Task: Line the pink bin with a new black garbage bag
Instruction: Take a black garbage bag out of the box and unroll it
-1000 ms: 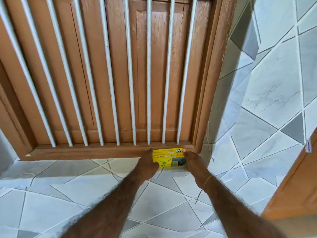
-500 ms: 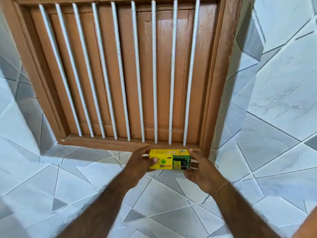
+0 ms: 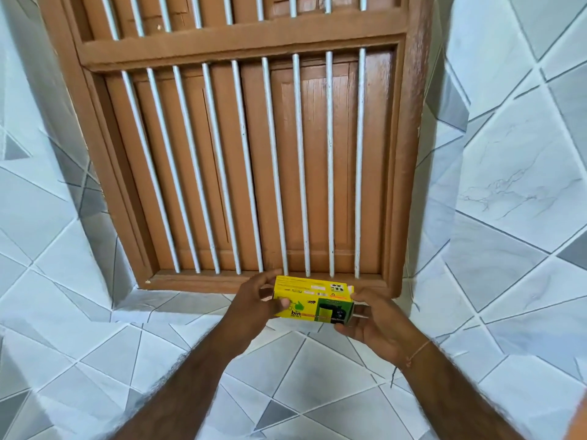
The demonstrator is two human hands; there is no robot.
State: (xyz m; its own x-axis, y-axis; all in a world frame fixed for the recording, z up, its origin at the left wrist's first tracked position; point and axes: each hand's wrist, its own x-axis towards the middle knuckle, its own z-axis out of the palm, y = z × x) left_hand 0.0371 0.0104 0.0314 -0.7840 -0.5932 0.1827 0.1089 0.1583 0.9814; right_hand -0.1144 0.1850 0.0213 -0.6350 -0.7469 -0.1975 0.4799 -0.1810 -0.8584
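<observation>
Gripping a small yellow and green box (image 3: 313, 301) from both ends, the two hands held it level in front of a barred wooden window. The left hand (image 3: 254, 308) curled round the box's left end, thumb laid across the front face just beside the printed word "bin" and fingers wrapped over the top edge. The right hand (image 3: 374, 322) cupped the darker green right end, fingers curled beneath and behind it and the thumb near the upper corner. Printed on the front was a picture of what looked like a dark bin or bag, though the blur made it hard to be sure. The box (a long carton, its longest side running left to right) hung clear of the window sill (image 3: 197, 282), which lay just behind and above it in the head view. Behind the hands rose the brown wooden window frame (image 3: 403, 173), its closed shutters crossed by pale upright metal bars (image 3: 301, 166). Grey and white tiles (image 3: 508, 192) with angular lines covered the wall on both sides of the window and below it. A thin thread bracelet (image 3: 417, 350) circled the right wrist. Both forearms were bare, reaching up from the bottom edge.
</observation>
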